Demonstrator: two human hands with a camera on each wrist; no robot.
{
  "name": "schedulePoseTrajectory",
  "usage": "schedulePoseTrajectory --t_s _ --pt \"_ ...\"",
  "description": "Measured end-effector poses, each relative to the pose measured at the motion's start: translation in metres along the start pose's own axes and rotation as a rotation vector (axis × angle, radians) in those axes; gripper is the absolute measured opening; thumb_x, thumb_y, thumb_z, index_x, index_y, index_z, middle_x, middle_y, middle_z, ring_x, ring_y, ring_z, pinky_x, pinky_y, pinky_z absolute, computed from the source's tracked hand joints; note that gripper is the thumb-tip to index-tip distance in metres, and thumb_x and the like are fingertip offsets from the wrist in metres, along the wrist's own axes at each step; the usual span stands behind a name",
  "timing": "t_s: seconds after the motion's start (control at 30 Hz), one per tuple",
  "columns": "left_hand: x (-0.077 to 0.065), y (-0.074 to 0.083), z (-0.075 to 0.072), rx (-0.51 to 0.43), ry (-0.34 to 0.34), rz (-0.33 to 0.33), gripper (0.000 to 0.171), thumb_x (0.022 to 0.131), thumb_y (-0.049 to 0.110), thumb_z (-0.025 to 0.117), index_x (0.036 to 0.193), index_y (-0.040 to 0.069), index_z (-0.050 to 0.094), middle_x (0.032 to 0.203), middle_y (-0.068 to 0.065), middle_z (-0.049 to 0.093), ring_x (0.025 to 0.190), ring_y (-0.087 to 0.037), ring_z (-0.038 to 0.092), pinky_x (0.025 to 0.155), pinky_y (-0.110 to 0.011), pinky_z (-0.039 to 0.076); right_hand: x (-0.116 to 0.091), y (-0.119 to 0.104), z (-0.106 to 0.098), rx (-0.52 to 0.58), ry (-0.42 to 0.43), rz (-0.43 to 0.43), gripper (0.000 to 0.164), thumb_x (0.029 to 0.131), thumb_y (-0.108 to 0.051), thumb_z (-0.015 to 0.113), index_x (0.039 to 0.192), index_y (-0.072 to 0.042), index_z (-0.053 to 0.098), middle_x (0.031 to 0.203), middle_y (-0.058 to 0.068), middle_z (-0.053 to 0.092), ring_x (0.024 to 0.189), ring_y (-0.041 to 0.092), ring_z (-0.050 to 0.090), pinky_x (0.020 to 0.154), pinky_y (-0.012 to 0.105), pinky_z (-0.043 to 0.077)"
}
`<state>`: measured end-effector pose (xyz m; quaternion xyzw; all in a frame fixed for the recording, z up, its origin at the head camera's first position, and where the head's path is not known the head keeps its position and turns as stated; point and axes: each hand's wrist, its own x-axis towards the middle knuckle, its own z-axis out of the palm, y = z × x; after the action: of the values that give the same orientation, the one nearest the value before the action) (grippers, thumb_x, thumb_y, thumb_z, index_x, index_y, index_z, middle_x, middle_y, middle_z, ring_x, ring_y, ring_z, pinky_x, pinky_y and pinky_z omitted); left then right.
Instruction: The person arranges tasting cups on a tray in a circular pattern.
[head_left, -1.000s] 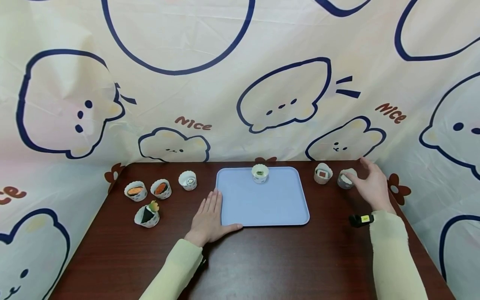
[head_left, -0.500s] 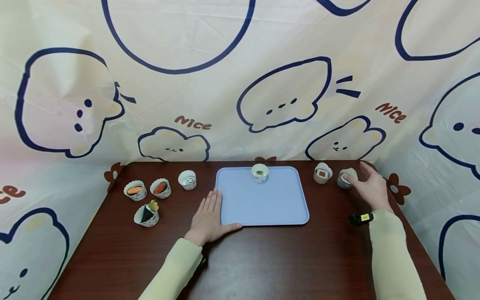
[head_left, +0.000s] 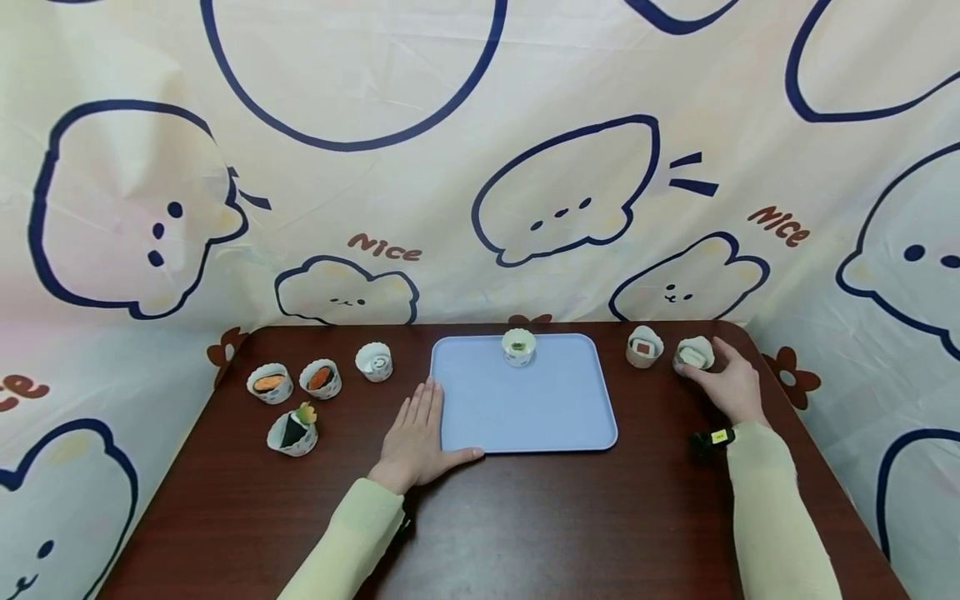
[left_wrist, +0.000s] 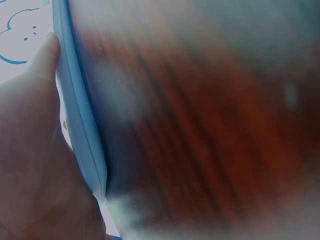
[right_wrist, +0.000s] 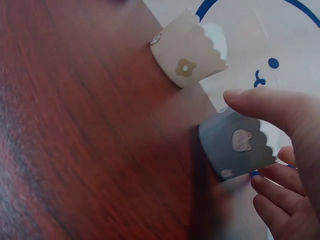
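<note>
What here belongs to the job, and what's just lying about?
Seemingly in the job:
blue tray, left hand at its edge
grey cup, right hand around it
white cup on the tray

Untouched:
beige cup, perhaps for later
four cups left of tray, likewise
patterned backdrop

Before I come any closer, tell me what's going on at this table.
A person's right hand grips a gray cup near the far right corner of the table, next to a beige cup. The left hand lies against the near left corner of the blue tray. One white cup stands on the tray; four more cups stand to the tray's left.
</note>
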<state>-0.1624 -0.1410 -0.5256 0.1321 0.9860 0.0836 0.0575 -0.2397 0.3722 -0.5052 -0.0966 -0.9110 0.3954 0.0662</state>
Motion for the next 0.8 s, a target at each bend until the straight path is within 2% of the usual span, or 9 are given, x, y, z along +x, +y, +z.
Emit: schedulePoseTrajectory --t_s 0.13,0.43,0.8 --pt "0.000 0.000 0.001 0.002 0.006 0.001 0.130 0.078 0.094 0.040 0.162 -0.001 0.008 0.168 -0.019 0.005 0.154 -0.033 0.008 0.122 -0.047 0.012 0.000 0.004 0.003 0.004 0.004 0.005 0.099 0.090 -0.047 0.077 0.157 0.006 0.027 0.153 0.033 0.036 0.133 0.053 0.042 0.104 0.067 0.037" --pt "-0.004 0.007 -0.010 -0.037 0.012 0.000 0.126 0.081 0.085 0.055 0.160 -0.005 0.016 0.167 -0.022 0.010 0.153 -0.036 0.012 0.121 -0.049 0.015 -0.004 0.003 0.005 0.037 0.019 -0.003 0.088 0.092 -0.033 0.078 0.157 0.005 0.031 0.152 0.033 0.039 0.131 0.052 0.046 0.103 0.063 0.040" --pt "-0.004 0.007 -0.010 -0.020 -0.012 -0.014 0.128 0.080 0.088 0.052 0.161 -0.003 0.012 0.168 -0.021 0.007 0.154 -0.034 0.008 0.122 -0.047 0.012 -0.001 0.006 0.007 0.046 0.025 -0.010 0.079 0.092 -0.026 0.078 0.153 0.006 0.038 0.146 0.033 0.046 0.127 0.048 0.053 0.101 0.059 0.044"
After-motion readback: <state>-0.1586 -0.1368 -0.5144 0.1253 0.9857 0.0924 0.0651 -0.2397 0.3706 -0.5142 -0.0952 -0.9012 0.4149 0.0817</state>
